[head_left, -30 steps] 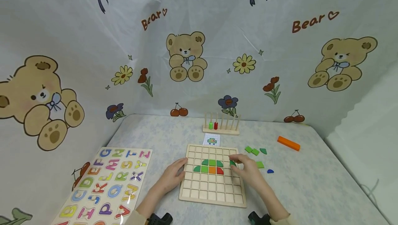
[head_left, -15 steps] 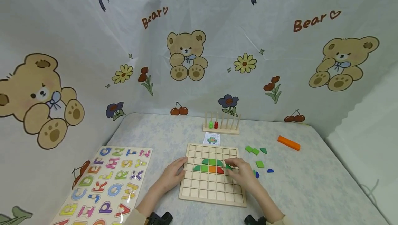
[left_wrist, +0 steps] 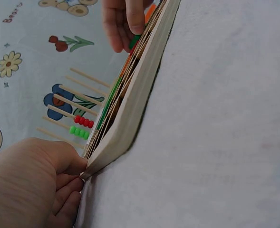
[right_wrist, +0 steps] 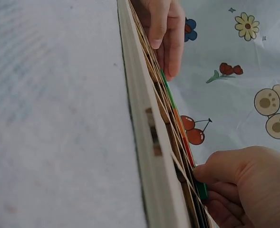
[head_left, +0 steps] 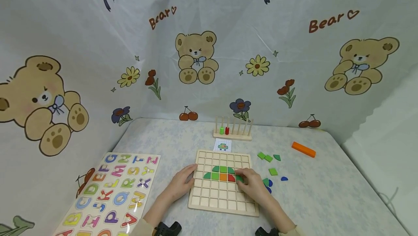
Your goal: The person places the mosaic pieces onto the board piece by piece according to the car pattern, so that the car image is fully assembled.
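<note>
The right hand (head_left: 253, 184) pinched a green piece (right_wrist: 203, 191) between thumb and fingers over the wooden grid board (head_left: 222, 204), just beside the red piece (head_left: 231, 178) ending the nearer coloured row. The left hand (head_left: 179, 183) touched the board's left edge, its fingers relaxed. The board lay flat on the surface (head_left: 326, 192), between the letter board (head_left: 111, 194) and some loose pieces (head_left: 273, 172).

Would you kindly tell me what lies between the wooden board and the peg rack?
In the head view, a small picture card lies between the board and the rack.
</note>
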The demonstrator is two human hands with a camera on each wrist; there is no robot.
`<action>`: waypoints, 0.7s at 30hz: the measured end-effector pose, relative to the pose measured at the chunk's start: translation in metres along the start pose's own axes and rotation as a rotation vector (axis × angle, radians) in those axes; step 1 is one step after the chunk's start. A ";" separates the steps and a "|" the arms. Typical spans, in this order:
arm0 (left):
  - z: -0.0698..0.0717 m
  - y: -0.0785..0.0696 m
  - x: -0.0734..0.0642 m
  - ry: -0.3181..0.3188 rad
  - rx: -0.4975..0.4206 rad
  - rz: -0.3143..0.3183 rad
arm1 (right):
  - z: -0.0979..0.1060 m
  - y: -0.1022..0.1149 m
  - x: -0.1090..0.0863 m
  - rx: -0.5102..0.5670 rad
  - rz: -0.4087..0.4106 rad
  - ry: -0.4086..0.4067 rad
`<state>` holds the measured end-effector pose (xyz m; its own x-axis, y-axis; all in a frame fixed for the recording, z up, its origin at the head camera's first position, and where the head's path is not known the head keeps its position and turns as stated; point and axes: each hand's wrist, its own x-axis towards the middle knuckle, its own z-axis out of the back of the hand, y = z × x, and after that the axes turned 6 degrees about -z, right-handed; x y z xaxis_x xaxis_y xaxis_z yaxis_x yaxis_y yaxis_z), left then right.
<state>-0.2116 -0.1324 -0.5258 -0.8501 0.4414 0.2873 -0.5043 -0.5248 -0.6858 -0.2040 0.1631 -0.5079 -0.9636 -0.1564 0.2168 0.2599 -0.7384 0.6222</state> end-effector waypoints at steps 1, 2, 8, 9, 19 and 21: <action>0.000 0.000 0.000 -0.001 -0.003 0.002 | 0.000 0.000 0.000 -0.001 0.004 0.000; 0.000 -0.001 0.000 -0.002 -0.007 0.003 | 0.000 -0.001 -0.001 0.002 0.005 0.000; -0.001 -0.001 -0.001 -0.007 -0.013 0.006 | 0.000 -0.002 -0.002 -0.007 0.030 -0.006; -0.001 -0.001 0.000 -0.007 -0.009 0.004 | 0.000 -0.002 -0.002 -0.012 0.033 -0.007; -0.001 -0.001 0.000 -0.013 -0.009 0.003 | 0.000 -0.003 -0.001 -0.011 0.053 0.006; -0.001 -0.001 0.000 -0.012 -0.007 0.003 | 0.000 -0.004 -0.001 -0.009 0.056 0.005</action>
<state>-0.2108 -0.1311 -0.5260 -0.8533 0.4312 0.2933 -0.5009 -0.5211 -0.6910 -0.2036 0.1657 -0.5105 -0.9479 -0.2007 0.2473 0.3127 -0.7341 0.6027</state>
